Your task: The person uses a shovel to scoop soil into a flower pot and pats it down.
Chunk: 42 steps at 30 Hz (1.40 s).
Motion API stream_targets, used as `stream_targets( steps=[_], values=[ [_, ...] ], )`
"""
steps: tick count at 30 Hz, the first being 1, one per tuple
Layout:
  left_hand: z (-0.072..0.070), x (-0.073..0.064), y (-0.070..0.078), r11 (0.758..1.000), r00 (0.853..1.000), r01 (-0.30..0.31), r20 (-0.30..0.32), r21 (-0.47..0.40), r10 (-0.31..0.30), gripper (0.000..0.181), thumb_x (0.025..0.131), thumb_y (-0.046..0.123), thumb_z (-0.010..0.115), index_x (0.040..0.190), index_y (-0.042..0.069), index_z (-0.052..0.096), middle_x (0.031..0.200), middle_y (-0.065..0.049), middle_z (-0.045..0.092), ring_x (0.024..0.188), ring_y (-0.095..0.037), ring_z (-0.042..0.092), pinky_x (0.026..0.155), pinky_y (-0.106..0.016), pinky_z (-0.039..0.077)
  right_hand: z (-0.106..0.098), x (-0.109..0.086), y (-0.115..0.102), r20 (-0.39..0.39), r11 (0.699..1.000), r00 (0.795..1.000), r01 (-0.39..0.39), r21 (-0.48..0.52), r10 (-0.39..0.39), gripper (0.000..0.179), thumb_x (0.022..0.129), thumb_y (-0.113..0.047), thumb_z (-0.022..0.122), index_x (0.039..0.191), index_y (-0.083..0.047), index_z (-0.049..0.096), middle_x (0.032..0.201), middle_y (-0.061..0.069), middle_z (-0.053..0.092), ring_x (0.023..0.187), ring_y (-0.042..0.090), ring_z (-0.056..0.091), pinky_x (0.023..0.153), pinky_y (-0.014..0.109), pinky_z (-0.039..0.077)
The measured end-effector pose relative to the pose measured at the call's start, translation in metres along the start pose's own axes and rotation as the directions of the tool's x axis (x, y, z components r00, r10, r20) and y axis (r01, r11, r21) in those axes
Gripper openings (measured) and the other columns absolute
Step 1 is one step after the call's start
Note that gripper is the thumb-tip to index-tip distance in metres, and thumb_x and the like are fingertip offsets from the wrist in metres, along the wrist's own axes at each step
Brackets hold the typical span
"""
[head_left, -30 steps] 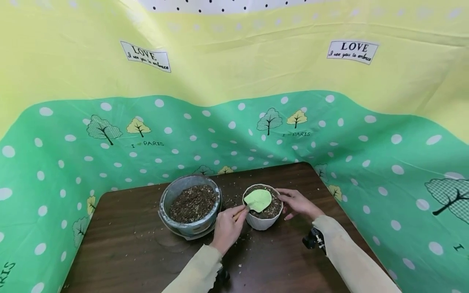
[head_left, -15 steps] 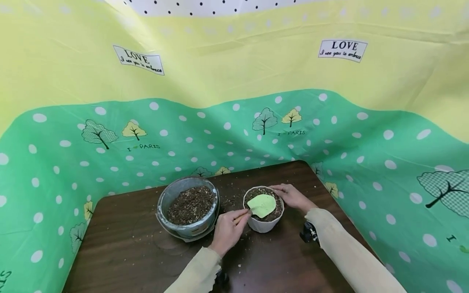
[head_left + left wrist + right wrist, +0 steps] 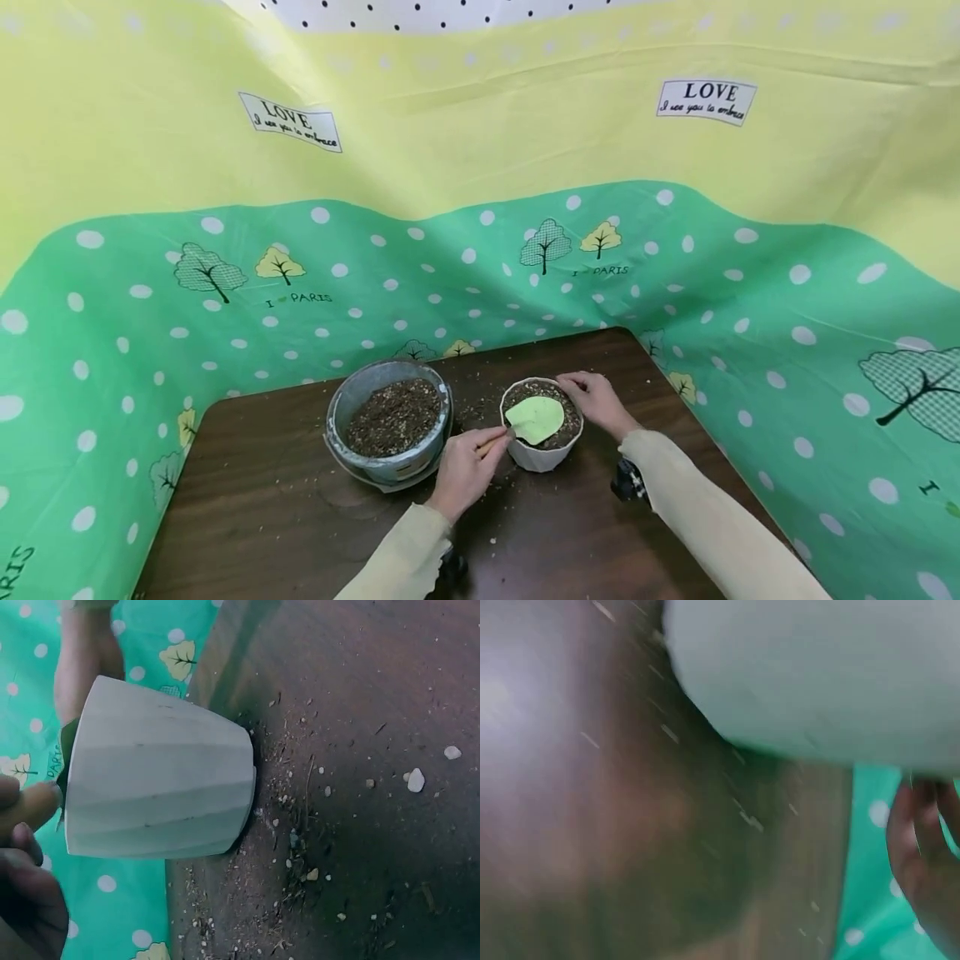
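A white fluted flower pot (image 3: 542, 457) filled with dark soil stands upright on the brown table. My left hand (image 3: 461, 471) grips the wooden handle of a small trowel. Its light green blade (image 3: 536, 420) lies over the soil, inside the rim. In the left wrist view the handle (image 3: 34, 806) runs up to the mouth of the pot (image 3: 161, 776). On the far right side, my right hand (image 3: 597, 404) pinches the pot's rim with bent fingers. The blurred right wrist view has that hand (image 3: 930, 862) against the pot's edge, its fingertips partly hidden.
Left of the pot, a grey bucket (image 3: 345, 408) holds more dark soil. Loose crumbs and small pale stones (image 3: 416, 780) are scattered over the table (image 3: 247, 500). A green and yellow patterned cloth (image 3: 420, 283) hangs behind the table and along its sides.
My right hand has moved from the pot's right side to the far right of its rim, its spread fingers drawing together. The trowel blade has slipped slightly right and nearer over the soil.
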<state>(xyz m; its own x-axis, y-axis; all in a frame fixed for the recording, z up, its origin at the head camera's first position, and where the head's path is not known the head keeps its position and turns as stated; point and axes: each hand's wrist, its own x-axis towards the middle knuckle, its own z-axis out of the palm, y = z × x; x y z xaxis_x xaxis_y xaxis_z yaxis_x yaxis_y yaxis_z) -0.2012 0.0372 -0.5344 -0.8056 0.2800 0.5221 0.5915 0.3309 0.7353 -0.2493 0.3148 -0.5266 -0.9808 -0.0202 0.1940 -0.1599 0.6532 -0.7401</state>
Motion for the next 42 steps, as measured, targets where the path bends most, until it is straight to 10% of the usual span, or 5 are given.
stream_targets(
  steps=[8, 16, 26, 33, 42],
  values=[
    [-0.002, -0.001, -0.001, 1.0, 1.0, 0.01, 0.013, 0.006, -0.01, 0.019, 0.094, 0.019, 0.071, 0.109, 0.009, 0.078, 0.103, 0.0, 0.074, 0.093, -0.006, 0.068, 0.075, -0.027, 0.056, 0.031, -0.047, -0.006, -0.269, 0.945, 0.92, -0.223, 0.239, 0.285, 0.043, 0.107, -0.031, 0.045, 0.131, 0.001, 0.061, 0.128, 0.022, 0.061, 0.118, 0.034, 0.056, 0.097, 0.046, 0.044],
    [-0.002, 0.002, 0.003, 1.0, 1.0, 0.004, 0.012, 0.027, -0.004, 0.019, 0.094, 0.019, 0.072, 0.109, 0.011, 0.078, 0.103, 0.001, 0.074, 0.093, -0.006, 0.068, 0.076, -0.028, 0.056, 0.046, -0.058, -0.01, -0.361, 0.937, 0.888, -0.175, 0.303, 0.283, 0.037, 0.106, -0.016, 0.048, 0.133, 0.008, 0.058, 0.134, 0.025, 0.057, 0.126, 0.038, 0.051, 0.104, 0.048, 0.039],
    [-0.003, -0.002, 0.0, 0.998, 1.0, -0.004, -0.027, 0.065, 0.006, 0.019, 0.094, 0.019, 0.072, 0.109, 0.009, 0.078, 0.101, 0.0, 0.074, 0.091, -0.008, 0.069, 0.076, -0.029, 0.056, 0.027, -0.037, 0.009, -0.055, 0.91, 0.983, -0.139, 0.392, 0.174, 0.042, 0.109, -0.021, 0.041, 0.14, 0.007, 0.051, 0.142, 0.025, 0.05, 0.136, 0.038, 0.041, 0.11, 0.049, 0.033],
    [-0.005, -0.003, -0.001, 0.996, 0.998, 0.0, -0.06, 0.093, 0.006, 0.018, 0.094, 0.017, 0.072, 0.108, 0.009, 0.078, 0.099, -0.001, 0.074, 0.088, -0.009, 0.07, 0.074, -0.029, 0.056, 0.018, -0.022, 0.016, 0.111, 0.906, 0.982, -0.184, 0.38, 0.152, 0.047, 0.109, -0.028, 0.041, 0.145, 0.003, 0.048, 0.146, 0.024, 0.045, 0.139, 0.04, 0.036, 0.111, 0.053, 0.029],
    [-0.032, 0.015, 0.014, 0.982, 0.993, 0.114, 0.04, -0.153, -0.109, 0.022, 0.095, 0.018, 0.071, 0.112, 0.005, 0.076, 0.103, -0.005, 0.074, 0.089, -0.006, 0.07, 0.073, -0.024, 0.056, 0.006, -0.022, 0.017, 0.187, 0.916, 0.973, -0.192, 0.353, 0.132, 0.053, 0.111, -0.03, 0.033, 0.151, 0.005, 0.035, 0.154, 0.027, 0.032, 0.143, 0.043, 0.024, 0.114, 0.056, 0.021]
  ],
)
